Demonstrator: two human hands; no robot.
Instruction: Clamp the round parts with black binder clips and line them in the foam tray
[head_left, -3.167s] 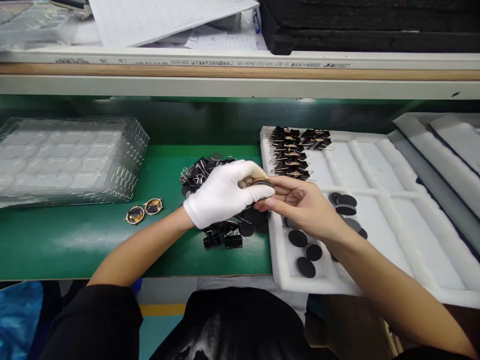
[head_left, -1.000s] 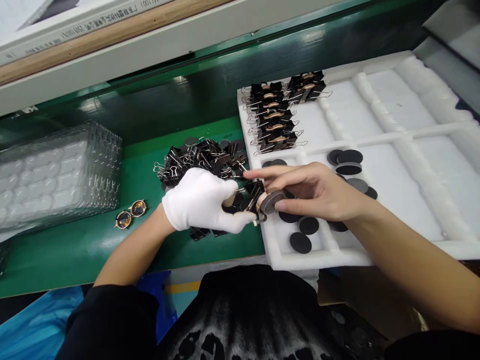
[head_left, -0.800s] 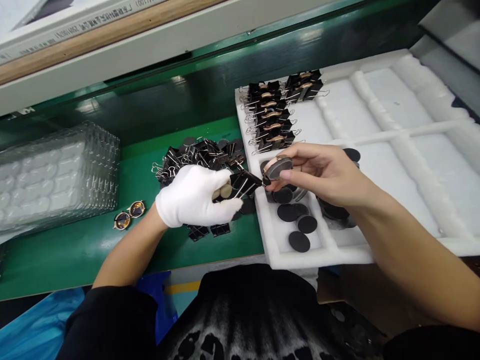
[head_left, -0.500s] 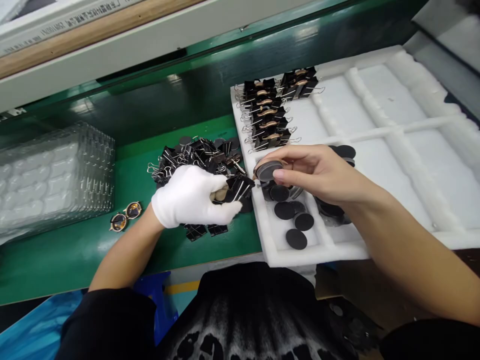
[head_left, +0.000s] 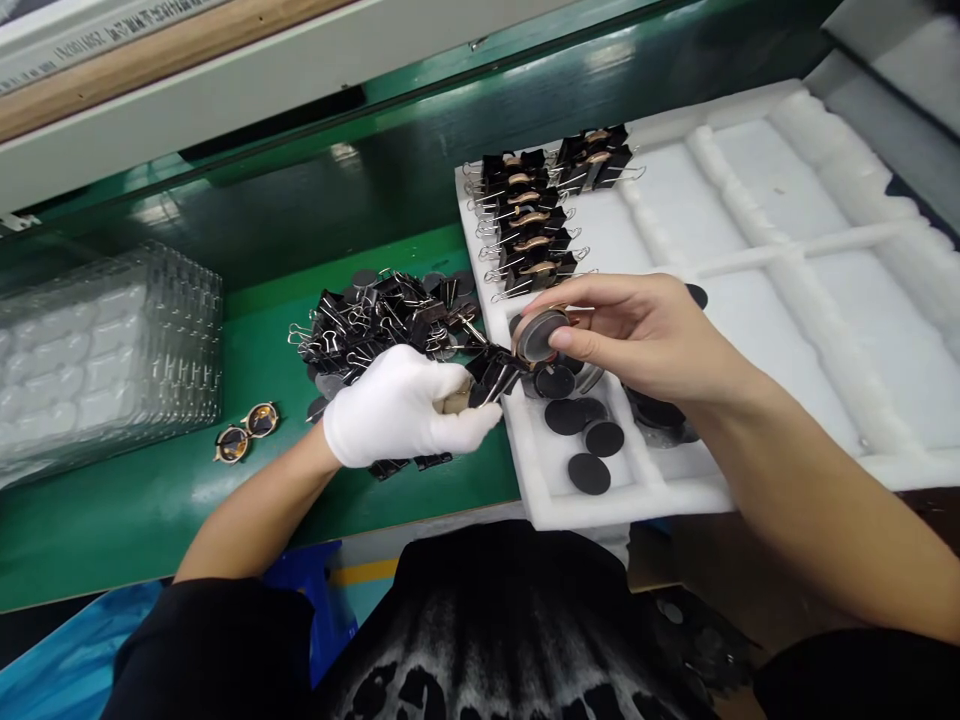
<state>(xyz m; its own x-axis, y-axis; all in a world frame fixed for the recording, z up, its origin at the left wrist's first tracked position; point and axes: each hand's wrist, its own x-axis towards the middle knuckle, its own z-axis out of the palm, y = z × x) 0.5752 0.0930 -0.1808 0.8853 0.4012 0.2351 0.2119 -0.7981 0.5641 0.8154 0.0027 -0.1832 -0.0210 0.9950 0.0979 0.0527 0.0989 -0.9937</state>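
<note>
My left hand point(head_left: 420, 405), in a white glove with bare fingertips, pinches a black binder clip point(head_left: 491, 375) by its wire handles. Just right of the clip, my bare right hand point(head_left: 622, 330) holds a round watch case point(head_left: 541, 336) with a gold-coloured rim and a grey disc on its face. The clip's jaws are at the left edge of the watch case; whether they grip it I cannot tell. Behind my left hand lies a heap of black binder clips point(head_left: 375, 320). Dark round discs point(head_left: 589, 473) lie in the white foam tray point(head_left: 536, 505) below my right hand.
Clipped gold-rimmed pieces point(head_left: 534, 220) stand in rows at the tray's back left corner. Two gold-rimmed watch cases point(head_left: 247, 432) lie on the green bench point(head_left: 112, 530). Stacked clear plastic trays point(head_left: 112, 350) stand at the left. A shelf edge point(head_left: 225, 100) runs across the back.
My left hand has moved right with the binder clip, bringing it up to the watch case. My right hand has tilted the watch case slightly and stays nearly in place.
</note>
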